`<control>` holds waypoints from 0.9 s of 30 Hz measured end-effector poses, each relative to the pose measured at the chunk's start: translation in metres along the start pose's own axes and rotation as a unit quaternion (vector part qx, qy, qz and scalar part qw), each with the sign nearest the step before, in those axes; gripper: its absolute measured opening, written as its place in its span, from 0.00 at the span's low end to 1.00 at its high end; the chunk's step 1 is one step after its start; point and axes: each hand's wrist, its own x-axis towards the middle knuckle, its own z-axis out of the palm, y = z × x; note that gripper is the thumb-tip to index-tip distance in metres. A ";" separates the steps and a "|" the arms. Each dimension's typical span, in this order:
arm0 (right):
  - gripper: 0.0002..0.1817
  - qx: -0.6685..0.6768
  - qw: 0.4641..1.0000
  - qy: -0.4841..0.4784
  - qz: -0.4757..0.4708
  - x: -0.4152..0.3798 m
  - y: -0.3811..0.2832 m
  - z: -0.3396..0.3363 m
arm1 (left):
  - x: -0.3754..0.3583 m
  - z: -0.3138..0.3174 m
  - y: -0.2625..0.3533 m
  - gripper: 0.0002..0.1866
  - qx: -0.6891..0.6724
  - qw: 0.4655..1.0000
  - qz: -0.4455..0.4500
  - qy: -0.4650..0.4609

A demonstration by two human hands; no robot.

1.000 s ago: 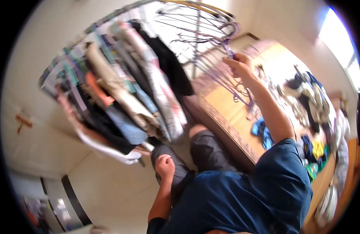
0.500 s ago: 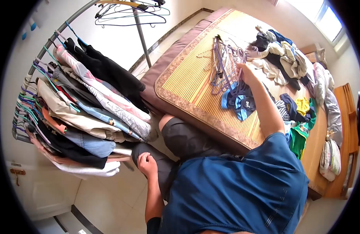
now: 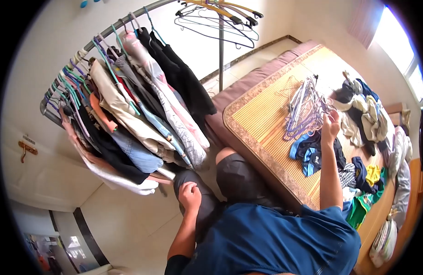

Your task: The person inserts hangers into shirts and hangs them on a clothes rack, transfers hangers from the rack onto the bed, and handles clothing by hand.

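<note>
On the bed lies a tangled bundle of thin clothes hangers (image 3: pixel 303 110), mostly purple and white. My right hand (image 3: pixel 330 128) is at the bundle's right edge, fingers curled on the hangers; the exact grip is partly hidden. Just below the bundle sit blue and black clothes (image 3: pixel 311 162), partly under the hangers. My left hand (image 3: pixel 190 196) rests on my left knee, fingers folded in and nothing visible in them.
At the left stands a metal rack (image 3: pixel 90 46) full of hung clothes, with bare hangers (image 3: pixel 216 25) at its far end. A heap of light and dark clothes (image 3: pixel 365 110) covers the bed's far side. Green and yellow clothes (image 3: pixel 360 208) lie nearer me.
The head view has turned, so the scene sits lower and further right. The hanger bundle has shifted a little, uncovering more of the blue clothes. My left hand stays on my knee.
</note>
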 end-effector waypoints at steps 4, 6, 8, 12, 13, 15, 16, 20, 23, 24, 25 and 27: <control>0.22 0.013 0.992 -0.071 -0.101 -0.002 -0.113 0.042 | 0.003 -0.002 0.002 0.06 0.004 1.000 -0.004 0.000; 0.24 0.056 0.982 -0.132 -0.121 0.010 -0.172 0.074 | 0.001 -0.001 0.002 0.06 0.006 1.000 -0.003 -0.003; 0.27 0.101 0.962 -0.193 -0.161 0.027 -0.235 0.111 | 0.001 -0.002 0.002 0.06 0.006 1.000 -0.001 0.007; 0.44 -0.006 0.924 -0.222 -0.310 0.078 -0.326 0.203 | 0.000 -0.003 0.001 0.06 0.006 1.000 -0.007 0.018; 0.50 -0.044 0.918 -0.211 -0.334 0.091 -0.342 0.230 | -0.001 -0.003 0.000 0.06 0.004 1.000 -0.006 0.017; 0.60 -0.109 0.904 -0.208 -0.357 0.114 -0.368 0.281 | 0.000 -0.005 0.001 0.05 0.002 1.000 -0.001 0.022; 0.65 -0.135 0.898 -0.217 -0.357 0.122 -0.378 0.304 | 0.000 -0.006 0.002 0.05 0.003 1.000 -0.005 0.030; 0.68 -0.201 0.872 -0.344 -0.285 0.132 -0.402 0.366 | 0.002 -0.010 0.000 0.06 -0.003 0.999 0.001 0.044; 0.51 -0.211 0.832 -0.444 -0.256 0.126 -0.416 0.380 | 0.002 -0.010 -0.004 0.06 -0.008 0.999 -0.001 0.045; 0.46 -0.212 0.819 -0.474 -0.243 0.129 -0.415 0.386 | 0.004 -0.011 -0.004 0.06 -0.008 0.999 -0.003 0.047; 0.32 -0.193 0.833 -0.439 -0.277 0.125 -0.407 0.393 | 0.005 -0.013 -0.003 0.06 -0.011 0.999 -0.004 0.049; 0.30 -0.178 0.840 -0.445 -0.253 0.123 -0.402 0.394 | 0.006 -0.014 -0.005 0.06 -0.015 0.999 -0.006 0.049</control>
